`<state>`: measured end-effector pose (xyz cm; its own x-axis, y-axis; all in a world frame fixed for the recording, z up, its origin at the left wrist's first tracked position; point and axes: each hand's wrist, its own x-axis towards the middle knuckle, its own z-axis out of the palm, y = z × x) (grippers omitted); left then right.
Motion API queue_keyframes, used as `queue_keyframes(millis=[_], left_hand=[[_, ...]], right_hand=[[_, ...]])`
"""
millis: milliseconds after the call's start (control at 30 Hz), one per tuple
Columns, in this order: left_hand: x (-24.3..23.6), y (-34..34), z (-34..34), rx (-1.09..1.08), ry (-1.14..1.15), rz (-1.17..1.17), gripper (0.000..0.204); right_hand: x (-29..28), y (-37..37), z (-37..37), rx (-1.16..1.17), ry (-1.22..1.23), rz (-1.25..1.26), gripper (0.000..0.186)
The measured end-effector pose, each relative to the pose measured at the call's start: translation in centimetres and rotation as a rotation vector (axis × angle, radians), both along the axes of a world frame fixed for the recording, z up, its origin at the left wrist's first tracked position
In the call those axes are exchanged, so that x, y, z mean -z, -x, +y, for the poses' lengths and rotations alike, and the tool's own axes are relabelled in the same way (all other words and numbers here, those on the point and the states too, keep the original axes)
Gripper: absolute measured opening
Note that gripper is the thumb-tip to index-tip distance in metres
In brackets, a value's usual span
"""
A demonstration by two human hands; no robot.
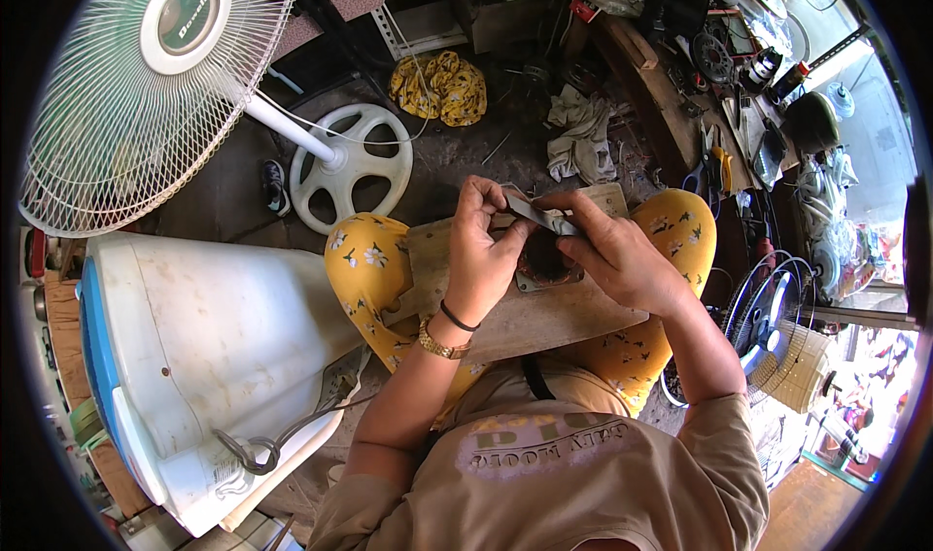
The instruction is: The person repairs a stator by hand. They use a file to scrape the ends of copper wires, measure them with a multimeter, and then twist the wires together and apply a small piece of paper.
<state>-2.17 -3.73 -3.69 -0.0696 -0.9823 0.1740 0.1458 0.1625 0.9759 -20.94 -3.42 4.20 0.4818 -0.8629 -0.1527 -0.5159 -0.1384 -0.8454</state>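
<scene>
Head view, carrier: one wooden board (pixel 544 320) lies across the two knees of the person, who wears yellow flowered trousers (pixel 367 267).
Head view, left hand: the left hand (pixel 483 256) is above the middle of the board, fingers bent, and it pinches the left end of one flat grey metal strip (pixel 540 215) between thumb and fingertips. One gold bracelet and one thin black band sit on this wrist.
Head view, right hand: the right hand (pixel 616 256) is over the right half of the board and grips the right end of the same strip with thumb and forefinger; the other fingers are curled.
Head view, held thing: the strip is in the air near the far edge of the board, a little tilted, between both hands.
Head view, on the board: one metal plate with a round rusty opening (pixel 541 265) rests near the middle of the board, under the hands and partly hidden by them.
Head view, left of the board: one white tub-shaped machine body with a blue rim (pixel 194 347) lies on its side, touching the left knee.
Head view, fans: one white standing fan (pixel 146 85) with a round base is at the far left; one smaller fan with a blue hub (pixel 773 318) is beyond the right knee.
Head view, floor beyond the board: one yellow cloth (pixel 439 86) and one grey rag (pixel 580 133) lie well apart from the hands.
</scene>
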Motion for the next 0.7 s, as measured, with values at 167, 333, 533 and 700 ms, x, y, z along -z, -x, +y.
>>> queue_keyframes(millis=[167, 333, 533, 700], left_hand=[[-0.4, 0.1, 0.1, 0.015, -0.080, 0.081, 0.040], [0.0, 0.0, 0.0, 0.010, -0.047, 0.077, 0.039], [0.0, 0.3, -0.1, -0.022, -0.046, 0.075, 0.041], [1.1, 0.0, -0.3, -0.027, -0.043, 0.104, 0.043]], right_hand=[[-0.1, 0.1, 0.0, -0.005, -0.025, 0.022, 0.043], [-0.3, 0.0, 0.1, -0.013, 0.016, 0.060, 0.043], [0.0, -0.2, 0.3, 0.024, 0.135, 0.164, 0.040], [0.7, -1.7, 1.3, 0.114, 0.352, 0.321, 0.037]])
